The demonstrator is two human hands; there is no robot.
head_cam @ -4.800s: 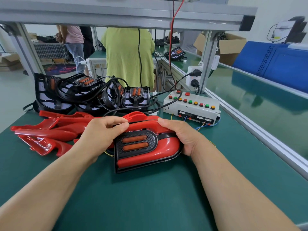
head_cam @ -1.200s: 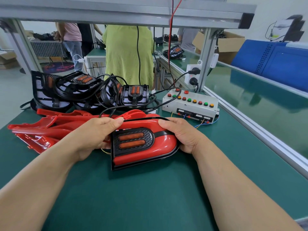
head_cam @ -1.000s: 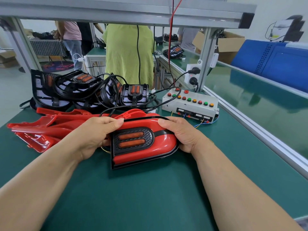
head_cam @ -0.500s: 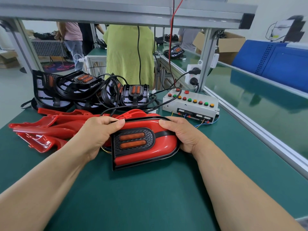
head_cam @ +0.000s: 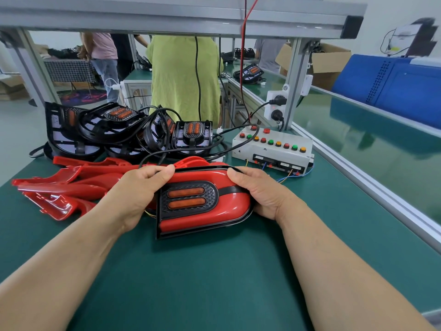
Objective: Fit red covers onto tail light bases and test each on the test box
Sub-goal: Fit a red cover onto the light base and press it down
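The tail light sat on the green desk (head_cam: 214, 283) at the centre of the view, its red cover (head_cam: 210, 215) laid over the black base (head_cam: 191, 236), whose rim showed all along the near edge. The left hand (head_cam: 140, 189) held the nine o'clock end with its fingers (head_cam: 162, 170) curled over the far edge, and the right hand (head_cam: 260, 194) wrapped its fingers round the three o'clock end, so both hands were closed on the one part. The likeliest trouble, as I judged it, was an uneven seat: pressure at the two ends alone could leave the middle clips unlatched, and the cover might then lift on test. A thin yellow wire (head_cam: 149, 212) peeped out under the left palm, and it could be pinched in the seam if the cover were forced down. A black cable (head_cam: 155, 156) looped just beyond the fingers at twelve o'clock and might snag when the light was carried to the test box (head_cam: 272, 149), which stood at one o'clock with its rows of red, green and amber buttons. Loose red covers (head_cam: 59, 187) lay heaped at nine o'clock, and uncovered bases (head_cam: 114, 130) with tangled leads at eleven. The desk had a smooth green mat and an aluminium rail along its three o'clock side, under an aluminium frame (head_cam: 167, 17). Beyond, at twelve, a person in a green shirt (head_cam: 183, 75) stood at another bench; a blue cabinet (head_cam: 393, 87) and a cardboard box (head_cam: 329, 60) stood at two o'clock.
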